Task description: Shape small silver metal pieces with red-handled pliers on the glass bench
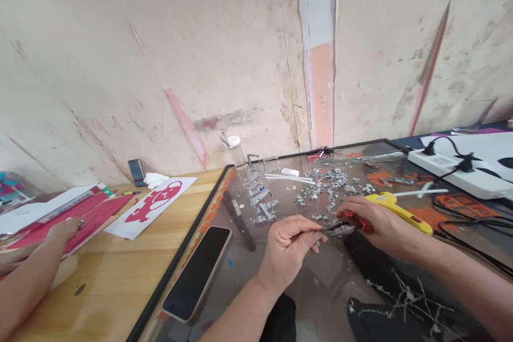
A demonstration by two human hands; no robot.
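Observation:
My right hand [372, 224] is wrapped around a pair of red-handled pliers [363, 223], their dark jaws pointing left. My left hand [286, 251] pinches a small silver metal piece [340, 232] at those jaws; its exact shape is hard to make out. Just beyond both hands, a loose pile of small silver metal pieces [332, 183] is scattered over the dark glass tabletop [248, 283]. Several small built-up metal shapes [258, 192] stand to the left of that pile. Close to my right hand lies a yellow glue gun [395, 211].
A phone [198, 272] lies left of my left hand. At the right are a white power strip [457, 171] and black cables [476, 219]. Twiggy wire [406, 296] lies near the front. Another person's hands [60, 235] rest on red paper [92, 219] at the left. A lidded jar [236, 152] stands behind.

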